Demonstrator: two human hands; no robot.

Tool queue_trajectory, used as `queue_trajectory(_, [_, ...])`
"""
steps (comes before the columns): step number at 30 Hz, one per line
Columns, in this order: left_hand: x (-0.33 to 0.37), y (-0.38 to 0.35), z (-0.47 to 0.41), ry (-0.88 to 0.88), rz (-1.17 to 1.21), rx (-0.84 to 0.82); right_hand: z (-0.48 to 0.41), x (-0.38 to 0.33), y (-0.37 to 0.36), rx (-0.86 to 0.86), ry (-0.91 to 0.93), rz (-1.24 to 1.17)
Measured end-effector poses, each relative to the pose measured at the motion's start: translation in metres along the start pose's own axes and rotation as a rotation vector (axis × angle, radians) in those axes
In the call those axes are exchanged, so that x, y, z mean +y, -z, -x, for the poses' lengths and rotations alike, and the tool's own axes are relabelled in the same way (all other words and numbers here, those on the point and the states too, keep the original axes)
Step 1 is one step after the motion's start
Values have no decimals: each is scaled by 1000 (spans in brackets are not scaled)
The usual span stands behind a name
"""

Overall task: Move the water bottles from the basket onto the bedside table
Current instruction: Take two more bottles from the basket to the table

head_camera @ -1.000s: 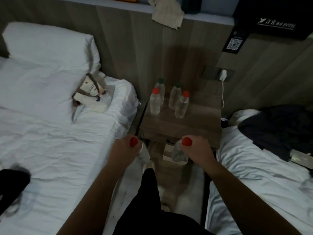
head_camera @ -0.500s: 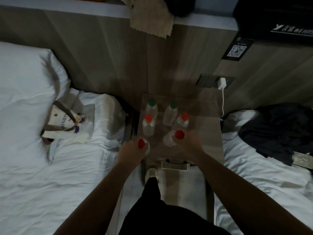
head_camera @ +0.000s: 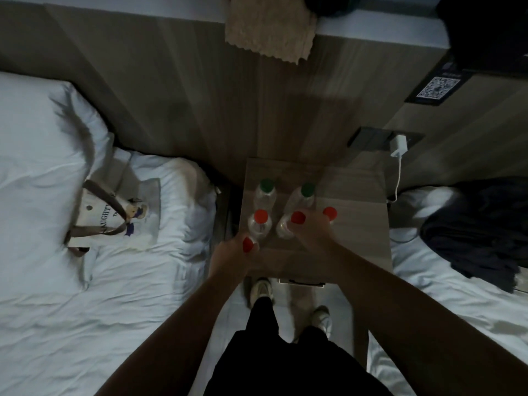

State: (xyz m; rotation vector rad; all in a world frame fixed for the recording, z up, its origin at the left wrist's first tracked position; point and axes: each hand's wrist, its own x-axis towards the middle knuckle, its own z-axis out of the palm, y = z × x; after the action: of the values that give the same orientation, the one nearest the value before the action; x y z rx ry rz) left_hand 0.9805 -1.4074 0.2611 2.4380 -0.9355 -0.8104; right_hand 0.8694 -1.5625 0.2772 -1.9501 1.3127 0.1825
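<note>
The wooden bedside table point(head_camera: 357, 224) stands between two beds. On it stand two green-capped bottles point(head_camera: 265, 191) point(head_camera: 305, 194) at the back and two red-capped bottles point(head_camera: 260, 224) point(head_camera: 330, 214) in front of them. My left hand point(head_camera: 231, 252) is over the table's front left corner, shut on a red-capped bottle point(head_camera: 248, 244) whose body is mostly hidden by the hand. My right hand point(head_camera: 311, 230) is over the table's middle, shut on another red-capped bottle point(head_camera: 288, 227). No basket is in view.
A white bed with a printed tote bag point(head_camera: 114, 215) lies to the left. Another bed with dark clothing point(head_camera: 480, 230) lies to the right. A charger point(head_camera: 398, 147) hangs from a wall socket behind the table. My feet point(head_camera: 261, 290) stand before the table's drawer.
Both hands have carried their bottles forward from in front of the table to above its top. The view has tilted down and closer to the table.
</note>
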Motion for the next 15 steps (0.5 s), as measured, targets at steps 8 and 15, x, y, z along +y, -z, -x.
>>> queue_trajectory(8, [1, -8, -10, -12, 15, 10, -24, -13, -5, -18, 54, 78])
queue_trajectory(15, [1, -5, -15, 37, 32, -1, -30, -14, -4, 32, 51, 75])
